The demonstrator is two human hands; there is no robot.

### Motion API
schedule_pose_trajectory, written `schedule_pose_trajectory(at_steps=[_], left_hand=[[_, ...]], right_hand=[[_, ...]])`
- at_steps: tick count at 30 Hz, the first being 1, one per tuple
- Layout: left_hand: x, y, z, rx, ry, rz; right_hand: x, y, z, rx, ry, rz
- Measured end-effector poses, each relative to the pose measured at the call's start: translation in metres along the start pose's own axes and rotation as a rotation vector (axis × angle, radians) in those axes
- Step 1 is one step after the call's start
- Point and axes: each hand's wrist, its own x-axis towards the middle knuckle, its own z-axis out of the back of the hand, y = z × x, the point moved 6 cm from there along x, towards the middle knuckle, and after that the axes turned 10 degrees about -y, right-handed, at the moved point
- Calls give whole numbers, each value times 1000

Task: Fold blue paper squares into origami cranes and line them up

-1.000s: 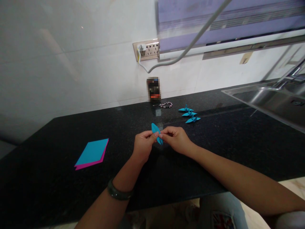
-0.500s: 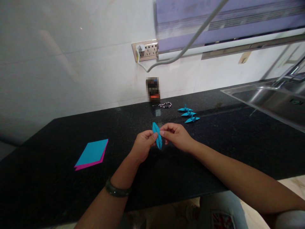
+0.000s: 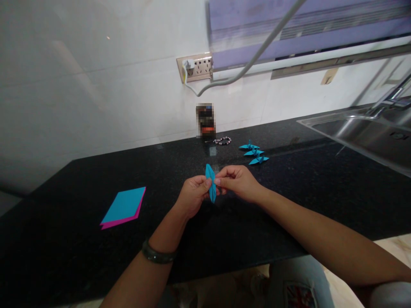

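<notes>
Head view: above the middle of the black surface (image 3: 73, 179), the left hand (image 3: 192, 196) and right hand (image 3: 240, 184) meet. Each grip is clamped on a narrow folded blue paper (image 3: 210, 180), held upright between them; its creases are perhaps too small to read. Three paper cranes (image 3: 255, 152) sit toward the surface's back edge, and a paper stack (image 3: 123, 206) lies toward its left end.

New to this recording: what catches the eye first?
The left hand and right hand pinch a narrow folded blue paper piece above the black speckled stone counter, at centre. Three small blue paper cranes lie behind it; a flat blue-and-pink paper stack lies at left.
</notes>
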Motion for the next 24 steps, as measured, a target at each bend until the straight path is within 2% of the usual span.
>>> schedule_pose_trajectory(at_steps=[6,17,24], left_hand=[[0,-1,0,1,-4,-17],[1,-2,3,85,-9,-91],[-1,-12,5,284,-150,-190]], right_hand=[[0,-2,0,21,-5,-13],[0,-1,0,-7,19,48],[1,-2,3,-31,-33,-19]])
